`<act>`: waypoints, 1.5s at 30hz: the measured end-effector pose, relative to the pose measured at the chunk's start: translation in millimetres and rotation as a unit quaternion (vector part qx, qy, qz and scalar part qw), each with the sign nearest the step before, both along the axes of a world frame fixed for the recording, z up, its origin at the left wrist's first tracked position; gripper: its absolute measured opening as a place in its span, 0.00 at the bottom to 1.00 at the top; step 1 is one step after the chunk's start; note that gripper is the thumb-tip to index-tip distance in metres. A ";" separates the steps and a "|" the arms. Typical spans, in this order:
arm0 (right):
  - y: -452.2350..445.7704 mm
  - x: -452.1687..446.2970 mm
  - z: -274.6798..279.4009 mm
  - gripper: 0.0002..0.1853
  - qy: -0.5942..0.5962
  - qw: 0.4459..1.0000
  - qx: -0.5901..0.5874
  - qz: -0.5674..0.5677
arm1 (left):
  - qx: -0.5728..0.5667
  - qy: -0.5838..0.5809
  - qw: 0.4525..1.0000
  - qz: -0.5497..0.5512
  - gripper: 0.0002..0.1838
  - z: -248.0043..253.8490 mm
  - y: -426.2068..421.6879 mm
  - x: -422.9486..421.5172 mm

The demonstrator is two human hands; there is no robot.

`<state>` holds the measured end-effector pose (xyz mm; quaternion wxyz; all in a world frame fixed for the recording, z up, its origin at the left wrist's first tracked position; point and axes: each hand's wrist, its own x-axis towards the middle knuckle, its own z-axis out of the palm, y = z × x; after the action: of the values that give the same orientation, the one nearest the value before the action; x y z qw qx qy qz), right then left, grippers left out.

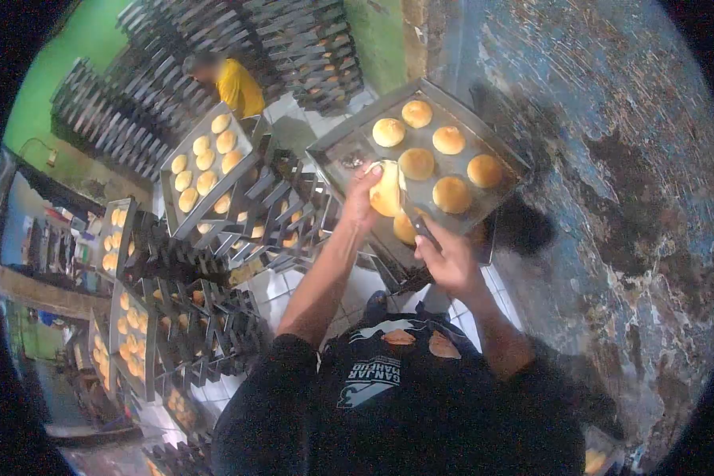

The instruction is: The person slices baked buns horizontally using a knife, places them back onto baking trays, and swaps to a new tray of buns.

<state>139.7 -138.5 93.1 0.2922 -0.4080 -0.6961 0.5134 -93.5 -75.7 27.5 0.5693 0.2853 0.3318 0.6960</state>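
Note:
My left hand (pixel 362 198) is closed around a round golden bun (pixel 385 194), which is raised over a metal baking tray (pixel 343 136). A pale yellow area shows on the bun's upper part. In my right hand (pixel 451 260) is a knife (pixel 422 228), gripped by its dark handle. Its narrow blade points up and away from me, along the right side of the bun; whether it is touching or inside cannot be made out. Several more buns (pixel 416 164) sit apart on the tray, one of them partly hidden just beneath the knife.
To the left stands a stack of crisscrossed trays, its top tray (pixel 165 190) bearing buns. More stacked trays (pixel 139 333) with buns are at lower left and along the far wall. A person in a yellow shirt (pixel 239 89) bends there. A peeling wall (pixel 611 198) rises close on my right.

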 end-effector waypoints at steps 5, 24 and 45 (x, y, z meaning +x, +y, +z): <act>-16.6 15.8 -12.1 0.23 -0.046 0.997 0.051 0.022 | 0.027 -0.011 0.999 -0.026 0.14 2.6 1.8 -42.4; -0.3 -21.7 -30.9 0.23 -0.036 0.997 0.061 -0.020 | -0.036 -0.102 0.993 0.054 0.13 0.1 9.0 -24.6; 29.3 -89.6 -77.0 0.23 -0.091 0.986 0.130 -0.053 | -0.045 -0.144 0.986 0.066 0.24 -22.9 41.7 -42.5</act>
<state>50.1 -109.2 16.1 0.3050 -0.4482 -0.7580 0.3627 -136.0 -34.1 4.5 0.5760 0.1334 0.2959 0.7503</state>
